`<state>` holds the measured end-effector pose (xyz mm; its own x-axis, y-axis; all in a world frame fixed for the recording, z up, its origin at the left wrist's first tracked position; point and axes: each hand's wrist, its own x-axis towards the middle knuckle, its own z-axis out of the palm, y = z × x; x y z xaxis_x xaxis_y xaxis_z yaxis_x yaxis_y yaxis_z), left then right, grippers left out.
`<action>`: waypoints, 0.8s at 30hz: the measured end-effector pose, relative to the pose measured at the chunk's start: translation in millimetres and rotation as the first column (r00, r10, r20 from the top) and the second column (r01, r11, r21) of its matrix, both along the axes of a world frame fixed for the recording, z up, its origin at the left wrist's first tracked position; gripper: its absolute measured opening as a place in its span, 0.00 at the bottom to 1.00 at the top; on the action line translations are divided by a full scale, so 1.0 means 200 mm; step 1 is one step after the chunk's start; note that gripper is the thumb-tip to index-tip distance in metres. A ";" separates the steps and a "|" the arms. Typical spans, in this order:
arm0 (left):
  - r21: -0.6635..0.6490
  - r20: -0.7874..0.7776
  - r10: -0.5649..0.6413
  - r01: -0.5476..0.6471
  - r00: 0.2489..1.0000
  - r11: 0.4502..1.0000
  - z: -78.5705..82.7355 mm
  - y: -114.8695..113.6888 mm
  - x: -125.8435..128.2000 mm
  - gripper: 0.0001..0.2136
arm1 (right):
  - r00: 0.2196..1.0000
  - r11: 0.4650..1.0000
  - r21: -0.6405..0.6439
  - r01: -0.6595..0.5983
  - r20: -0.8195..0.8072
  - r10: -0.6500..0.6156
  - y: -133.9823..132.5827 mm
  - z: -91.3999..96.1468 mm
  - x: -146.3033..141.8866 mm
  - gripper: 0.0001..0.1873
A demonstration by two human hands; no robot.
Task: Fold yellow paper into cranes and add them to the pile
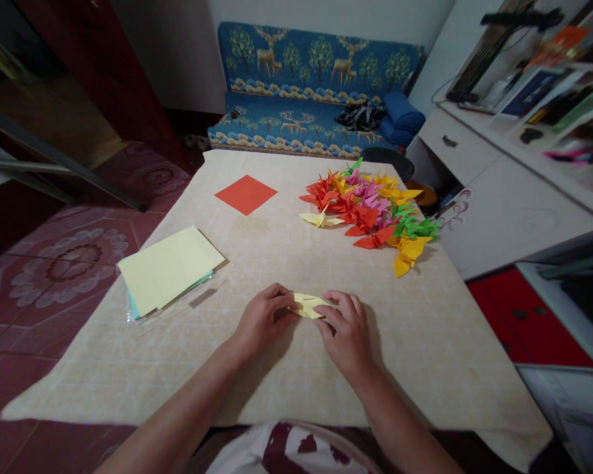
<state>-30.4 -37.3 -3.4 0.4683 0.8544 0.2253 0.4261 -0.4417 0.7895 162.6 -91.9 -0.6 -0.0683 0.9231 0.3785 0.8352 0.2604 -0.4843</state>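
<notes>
Yellow folded paper [305, 305] bridges the left hand [264, 316] and right hand [348, 332].

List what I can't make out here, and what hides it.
Head view, yellow paper: both ends, partly covered by the left hand and right hand.
Head view, paper stack: sheet count, hidden by overlap.
Head view, crane pile: exact count, hidden by overlap.
Head view, cabinet-top clutter: blurred, cut off by the right edge.
</notes>
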 end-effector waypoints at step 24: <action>0.003 -0.227 -0.001 0.001 0.974 1.000 0.03 0.05 0.02 0.05 | 0.992 0.989 -0.124 -0.079 -0.109 0.065 0.06 -0.02 -0.01 0.05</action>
<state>-26.5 -26.3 1.7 0.5084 0.8533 0.1157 0.5933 -0.4445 0.6712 160.5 -80.0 -5.3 -0.1026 0.9584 0.2663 0.7594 0.2484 -0.6014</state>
